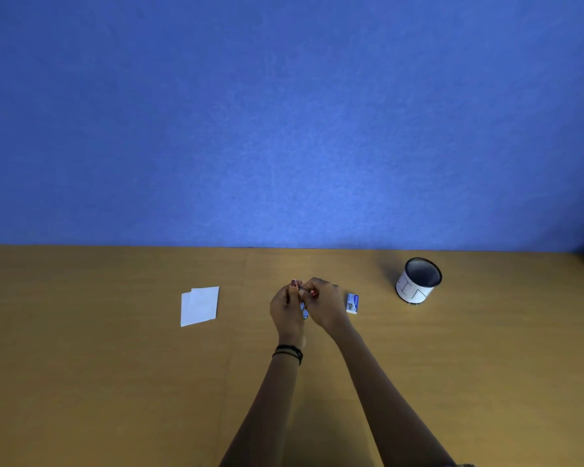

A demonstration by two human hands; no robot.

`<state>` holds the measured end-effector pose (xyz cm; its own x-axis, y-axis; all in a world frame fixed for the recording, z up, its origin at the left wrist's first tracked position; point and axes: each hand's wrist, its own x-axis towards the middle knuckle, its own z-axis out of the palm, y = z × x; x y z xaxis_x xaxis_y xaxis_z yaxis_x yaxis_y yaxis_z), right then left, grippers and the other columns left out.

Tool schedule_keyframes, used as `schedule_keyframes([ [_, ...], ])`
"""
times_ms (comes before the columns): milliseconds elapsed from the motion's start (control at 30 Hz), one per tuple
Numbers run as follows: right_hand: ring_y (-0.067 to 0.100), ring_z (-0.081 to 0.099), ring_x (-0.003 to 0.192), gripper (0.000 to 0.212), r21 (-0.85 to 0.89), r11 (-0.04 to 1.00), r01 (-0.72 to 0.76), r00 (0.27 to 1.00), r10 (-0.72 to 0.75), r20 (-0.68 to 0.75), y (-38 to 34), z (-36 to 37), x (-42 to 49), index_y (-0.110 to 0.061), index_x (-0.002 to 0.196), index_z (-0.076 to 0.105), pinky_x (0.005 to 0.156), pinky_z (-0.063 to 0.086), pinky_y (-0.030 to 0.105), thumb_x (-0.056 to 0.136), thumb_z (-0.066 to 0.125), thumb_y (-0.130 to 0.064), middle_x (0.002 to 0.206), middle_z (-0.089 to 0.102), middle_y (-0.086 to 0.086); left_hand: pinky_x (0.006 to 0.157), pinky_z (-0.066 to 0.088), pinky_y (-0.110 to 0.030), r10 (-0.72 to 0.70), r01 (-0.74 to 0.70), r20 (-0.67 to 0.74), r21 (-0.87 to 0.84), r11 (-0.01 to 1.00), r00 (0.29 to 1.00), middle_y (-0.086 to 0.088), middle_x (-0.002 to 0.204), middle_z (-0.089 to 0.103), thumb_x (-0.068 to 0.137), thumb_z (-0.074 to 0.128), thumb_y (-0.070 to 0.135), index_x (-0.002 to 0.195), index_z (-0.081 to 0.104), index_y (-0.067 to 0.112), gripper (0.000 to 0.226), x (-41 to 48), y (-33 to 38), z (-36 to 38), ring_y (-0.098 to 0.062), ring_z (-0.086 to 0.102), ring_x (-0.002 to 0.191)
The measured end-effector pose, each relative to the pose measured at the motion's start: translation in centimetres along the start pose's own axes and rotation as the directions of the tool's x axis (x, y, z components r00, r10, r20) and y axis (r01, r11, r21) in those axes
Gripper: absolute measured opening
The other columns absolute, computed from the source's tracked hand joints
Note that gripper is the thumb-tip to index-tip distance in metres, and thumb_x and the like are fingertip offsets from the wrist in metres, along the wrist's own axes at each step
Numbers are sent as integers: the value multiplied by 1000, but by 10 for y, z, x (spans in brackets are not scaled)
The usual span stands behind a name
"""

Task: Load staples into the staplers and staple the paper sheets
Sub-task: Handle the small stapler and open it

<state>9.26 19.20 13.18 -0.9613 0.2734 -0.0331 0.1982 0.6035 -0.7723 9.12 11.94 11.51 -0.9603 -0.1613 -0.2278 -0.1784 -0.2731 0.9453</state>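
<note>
My left hand [285, 308] and my right hand [324, 306] are pressed together above the middle of the wooden table [115, 382]. Between them they hold a small stapler [304, 311], mostly hidden by the fingers; only a bluish-white bit shows low between the palms. The fingertips of both hands pinch at its top end. A small blue staple box [352, 303] lies just right of my right hand. A short stack of white paper sheets [199, 305] lies to the left, apart from my hands.
A black mesh cup [418, 280] wrapped in white paper with dark marks stands at the back right of the table. A blue wall [284, 112] rises right behind the table's far edge. Black bands circle my left wrist [288, 352].
</note>
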Motion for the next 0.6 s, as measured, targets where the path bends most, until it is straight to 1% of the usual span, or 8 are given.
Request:
schedule_keyframes([
  [100, 12, 54, 71, 12, -17, 1000, -4, 1000, 4, 10, 0, 0, 1, -5, 86, 66, 58, 34, 9, 88, 59, -15, 86, 70, 10, 59, 36, -29, 17, -17, -1, 18, 1000, 1000, -10, 71, 53, 97, 44, 6, 72, 59, -1, 30, 1, -2, 1, -19, 45, 68],
  [133, 12, 54, 72, 12, -20, 1000, -7, 1000, 7, 12, 0, 0, 2, -5, 86, 66, 58, 35, 9, 88, 59, -15, 87, 71, 10, 58, 35, -29, 29, -29, -3, 28, 999, 1000, -10, 70, 53, 97, 43, 6, 72, 59, -1, 30, 1, -3, 2, -17, 45, 66],
  [200, 14, 55, 72, 12, -10, 1000, -9, 1000, 10, 11, 0, 0, 2, -4, 85, 66, 56, 36, 4, 88, 58, -13, 87, 71, 10, 58, 35, -28, 50, -49, -9, 46, 998, 999, -9, 67, 52, 98, 42, 5, 71, 57, -1, 31, 2, -4, 3, -15, 44, 64],
  [267, 18, 58, 75, 12, -3, 1000, -12, 1000, 12, 12, 1, 1, 3, -4, 84, 66, 57, 33, 8, 87, 58, -12, 86, 71, 11, 56, 35, -26, 62, -60, -23, 72, 996, 998, -7, 64, 52, 98, 42, 5, 70, 57, 0, 32, 3, -5, 3, -14, 44, 62],
  [400, 15, 55, 72, 12, -11, 1000, -20, 1000, 20, 8, 3, 3, 3, -4, 84, 66, 54, 33, 1, 87, 58, -13, 85, 71, 12, 46, 31, -16, 68, -64, -31, 123, 990, 997, -6, 60, 49, 98, 42, 8, 70, 58, -1, 33, 7, -11, 3, -11, 39, 56],
  [500, 13, 51, 69, 12, -8, 1000, -26, 1000, 26, 10, 3, 4, 4, -4, 83, 67, 56, 32, 7, 86, 59, -13, 84, 71, 13, 50, 31, -22, 71, -66, -35, 126, 990, 997, -8, 62, 49, 98, 43, 9, 70, 58, 0, 33, 7, -13, 5, -12, 39, 56],
  [567, 12, 50, 68, 13, -7, 999, -32, 999, 32, 14, 4, 4, 5, -3, 84, 67, 57, 31, 10, 86, 59, -13, 83, 71, 13, 52, 34, -24, 49, -45, -40, 98, 994, 998, -3, 59, 53, 98, 43, 7, 68, 58, 1, 34, 9, -14, 5, -10, 43, 55],
  [600, 13, 50, 68, 13, -11, 999, -32, 999, 32, 19, 6, 3, 4, -2, 84, 67, 57, 30, 12, 86, 59, -13, 82, 70, 13, 53, 36, -23, 4, -2, -62, 43, 999, 998, 2, 56, 55, 98, 41, 5, 67, 57, 2, 35, 11, -14, 3, -8, 46, 53],
])
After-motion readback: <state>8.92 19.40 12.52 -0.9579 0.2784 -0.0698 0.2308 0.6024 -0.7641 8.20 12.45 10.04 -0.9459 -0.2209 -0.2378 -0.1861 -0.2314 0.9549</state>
